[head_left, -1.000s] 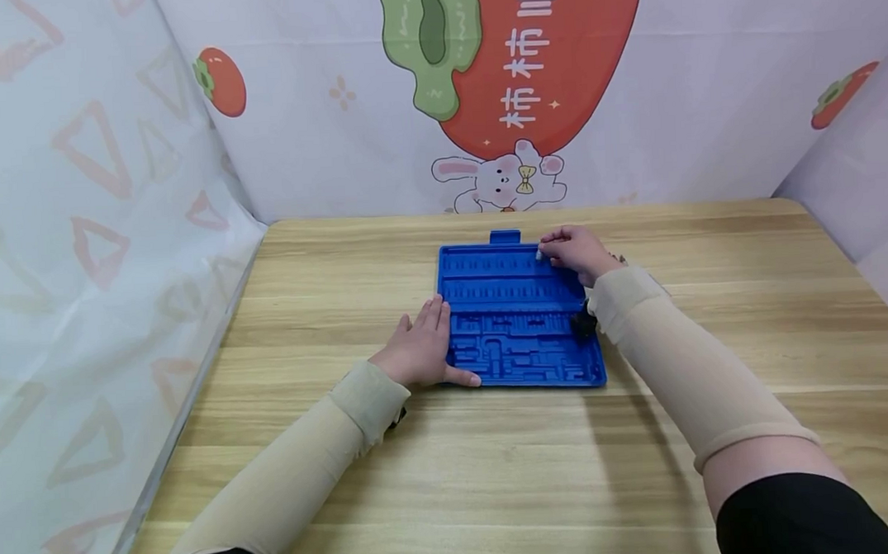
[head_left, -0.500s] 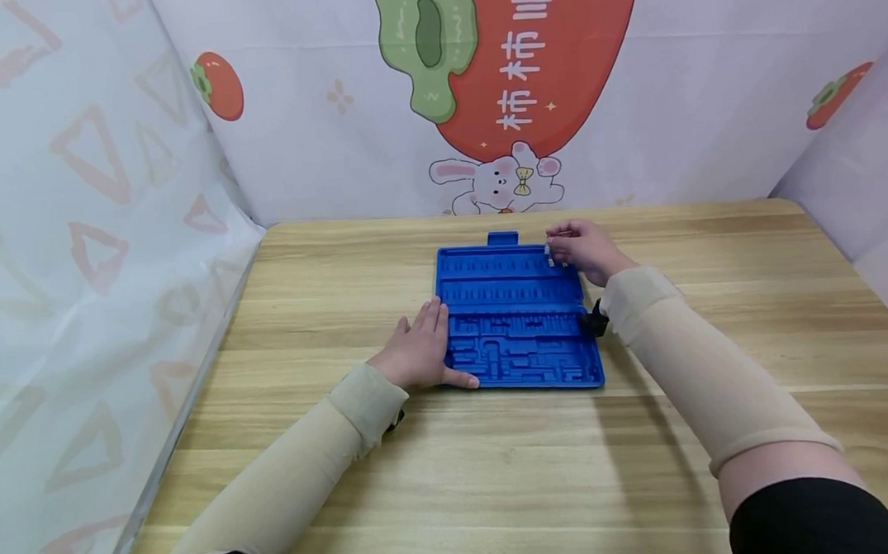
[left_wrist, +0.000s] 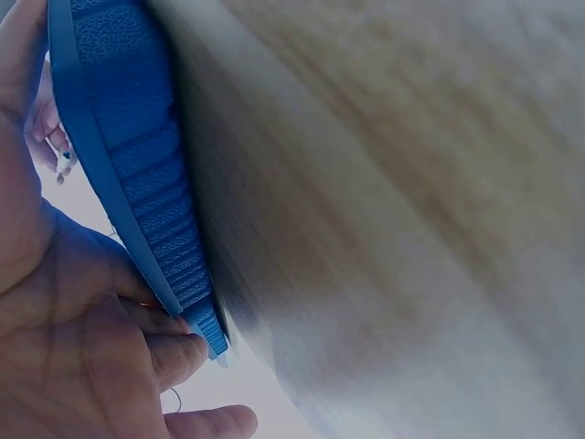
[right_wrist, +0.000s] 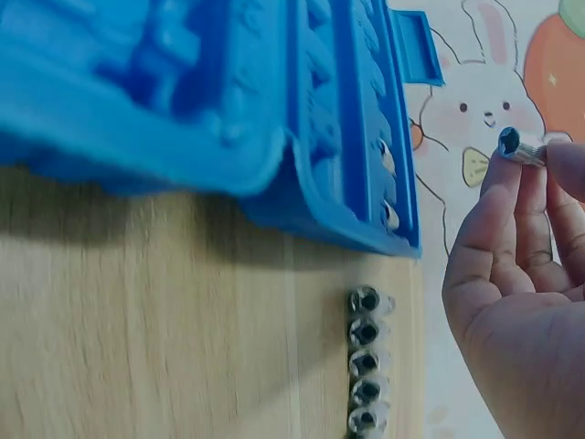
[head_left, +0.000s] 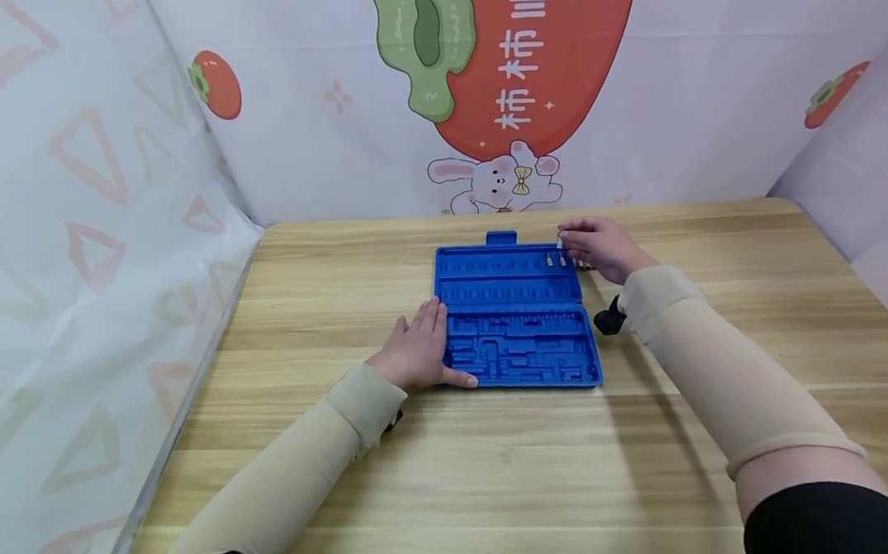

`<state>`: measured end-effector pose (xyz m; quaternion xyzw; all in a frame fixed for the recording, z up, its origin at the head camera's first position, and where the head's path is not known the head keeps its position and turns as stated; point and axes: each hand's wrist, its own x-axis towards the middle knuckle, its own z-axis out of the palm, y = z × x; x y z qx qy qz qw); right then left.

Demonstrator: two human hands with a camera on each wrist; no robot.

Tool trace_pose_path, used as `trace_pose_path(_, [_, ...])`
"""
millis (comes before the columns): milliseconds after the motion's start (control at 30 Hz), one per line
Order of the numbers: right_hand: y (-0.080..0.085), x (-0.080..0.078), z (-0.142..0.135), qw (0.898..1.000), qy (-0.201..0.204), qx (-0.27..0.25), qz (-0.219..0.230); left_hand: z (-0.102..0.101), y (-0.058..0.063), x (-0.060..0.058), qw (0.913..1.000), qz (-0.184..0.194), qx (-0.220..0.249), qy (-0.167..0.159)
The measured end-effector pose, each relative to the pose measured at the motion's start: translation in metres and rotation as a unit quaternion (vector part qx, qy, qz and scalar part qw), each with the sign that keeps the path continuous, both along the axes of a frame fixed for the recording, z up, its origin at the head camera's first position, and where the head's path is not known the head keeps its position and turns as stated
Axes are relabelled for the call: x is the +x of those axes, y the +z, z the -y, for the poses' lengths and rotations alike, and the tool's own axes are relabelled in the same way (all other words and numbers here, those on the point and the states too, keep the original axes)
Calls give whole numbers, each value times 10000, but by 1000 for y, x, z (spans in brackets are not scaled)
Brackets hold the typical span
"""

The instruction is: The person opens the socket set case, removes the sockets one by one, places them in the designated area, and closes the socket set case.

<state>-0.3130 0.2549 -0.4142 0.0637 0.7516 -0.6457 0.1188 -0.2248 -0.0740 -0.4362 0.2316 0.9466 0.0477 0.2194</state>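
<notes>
A blue tool case lies unfolded flat on the table, its moulded slots facing up. My left hand rests along its left side, fingers straight and thumb at the front corner. In the left wrist view, the palm is beside the case's ribbed edge. Over the far right corner, my right hand pinches a small metal socket between thumb and fingers, its hollow end showing. Two sockets sit in the top row of slots beneath that hand.
Several more sockets stand in a line on the wooden table, to the right of the case and partly behind my right hand in the head view. A printed cloth hangs at the table's back edge.
The right hand has shifted rightward along the case's far edge with a socket in its fingers, uncovering two sockets in the slots. The left hand stays in place.
</notes>
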Motion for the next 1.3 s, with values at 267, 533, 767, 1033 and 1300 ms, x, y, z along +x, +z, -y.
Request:
trace_pose_path(267, [4,7,-17,9996,45,-261,-83,0,1,0,10000,36,88,15])
trace_pose_path(533, [2,10,-35,9981,44,-605,-98,0,1,0,9999,92,126,41])
trace_pose_path(767, [0,15,-53,9949,-78,-1006,-80,1,0,0,9998,103,174,61])
trace_pose_path(1033, [-1,19,-72,9985,-111,-539,16,2,0,-1,9997,115,209,79])
trace_pose_path(1300, [-7,23,-91,9989,-364,179,214,1,0,-1,9998,79,163,48])
